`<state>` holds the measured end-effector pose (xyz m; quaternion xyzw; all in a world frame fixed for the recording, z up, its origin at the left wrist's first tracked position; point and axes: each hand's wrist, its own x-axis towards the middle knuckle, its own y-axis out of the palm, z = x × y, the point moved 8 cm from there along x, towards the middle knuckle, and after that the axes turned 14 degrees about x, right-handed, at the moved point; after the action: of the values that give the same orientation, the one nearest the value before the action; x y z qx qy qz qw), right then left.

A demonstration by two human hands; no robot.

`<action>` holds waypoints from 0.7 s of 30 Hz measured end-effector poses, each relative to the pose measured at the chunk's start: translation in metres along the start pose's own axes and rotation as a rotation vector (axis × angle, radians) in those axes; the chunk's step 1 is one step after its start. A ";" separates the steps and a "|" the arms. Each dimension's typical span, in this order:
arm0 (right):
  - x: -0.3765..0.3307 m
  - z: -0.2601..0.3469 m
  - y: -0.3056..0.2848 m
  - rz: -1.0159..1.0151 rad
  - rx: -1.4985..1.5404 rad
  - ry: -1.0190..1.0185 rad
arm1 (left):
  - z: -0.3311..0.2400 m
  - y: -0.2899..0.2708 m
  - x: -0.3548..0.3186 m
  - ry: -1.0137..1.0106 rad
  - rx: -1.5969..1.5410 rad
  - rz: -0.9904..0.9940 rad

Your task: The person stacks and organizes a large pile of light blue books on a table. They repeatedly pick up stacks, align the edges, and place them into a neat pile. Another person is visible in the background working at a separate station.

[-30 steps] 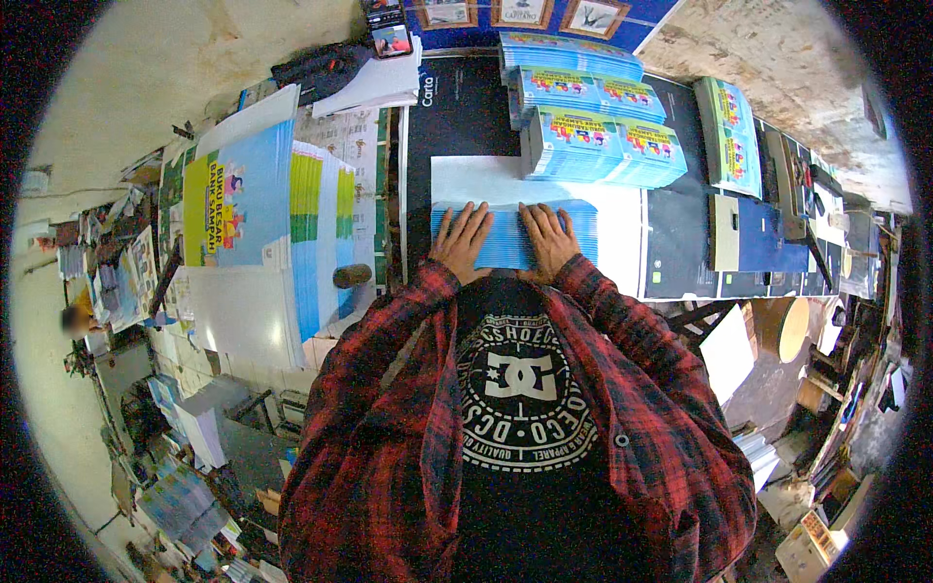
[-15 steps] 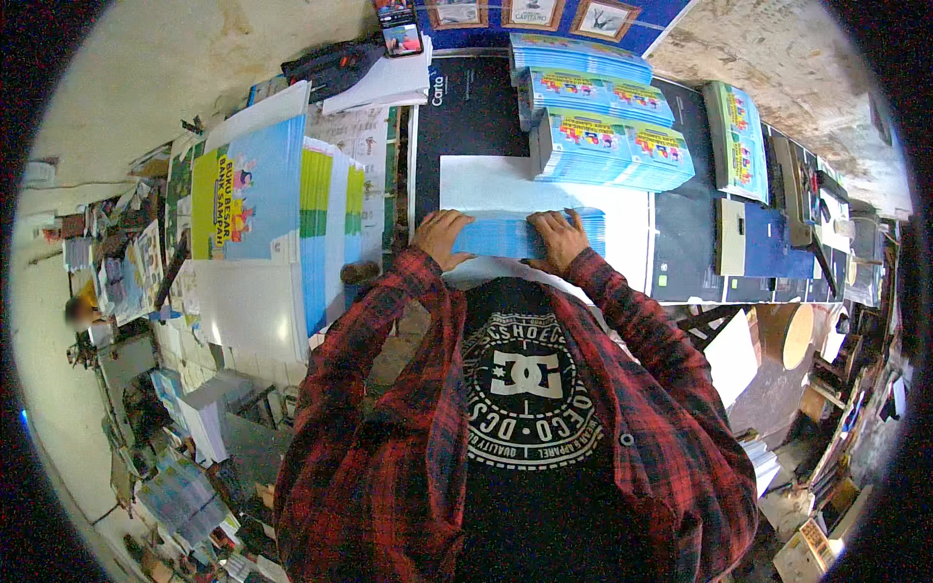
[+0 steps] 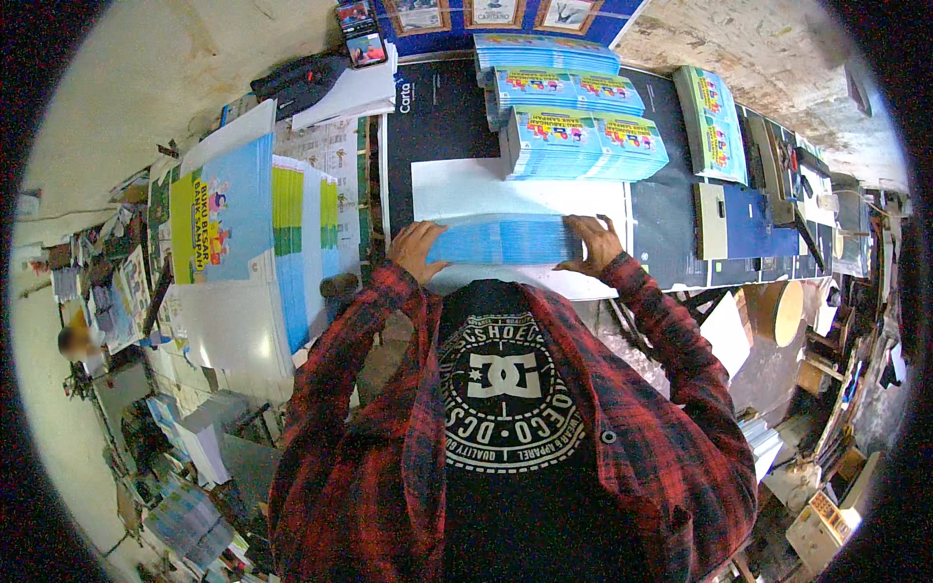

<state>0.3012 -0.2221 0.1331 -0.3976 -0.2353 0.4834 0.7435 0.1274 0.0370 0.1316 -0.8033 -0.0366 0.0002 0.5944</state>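
A stack of blue booklets (image 3: 503, 239) with its layered edges showing lies sideways across white sheets on the table in front of me. My left hand (image 3: 420, 251) presses against its left end, fingers at the far side and thumb nearer me. At the opposite end, my right hand (image 3: 595, 245) clasps the stack in the same way. Both palms are hidden. Just beyond are tall stacks of blue booklets with yellow-green covers (image 3: 583, 146). Beneath my stack, a white sheet (image 3: 457, 188) shows.
Large printed covers (image 3: 228, 209) are piled on the left, beside fanned blue-green sheets (image 3: 301, 223). Another booklet stack (image 3: 712, 126) stands at the right, near a dark blue board (image 3: 758, 231). A phone (image 3: 366, 47) leans at the back, and framed pictures (image 3: 494, 12) hang behind.
My right hand has slid outward from the top of the stack to its right end, uncovering more blue edges. My left hand stays at the left end. The whole view has shifted slightly.
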 end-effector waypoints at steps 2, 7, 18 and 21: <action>-0.006 -0.007 -0.010 0.058 -0.033 0.048 | -0.002 -0.003 0.000 0.003 0.019 -0.002; -0.004 -0.013 -0.003 -0.041 0.017 -0.086 | -0.003 -0.005 0.001 0.002 -0.015 0.009; -0.006 -0.013 -0.001 -0.049 0.041 -0.093 | 0.027 0.003 -0.015 -0.071 0.124 0.187; -0.007 -0.010 -0.005 -0.063 0.087 -0.058 | 0.043 0.024 -0.021 -0.047 0.059 0.169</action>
<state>0.3085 -0.2331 0.1313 -0.3431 -0.2479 0.4810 0.7678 0.1059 0.0696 0.0955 -0.7854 0.0175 0.0702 0.6148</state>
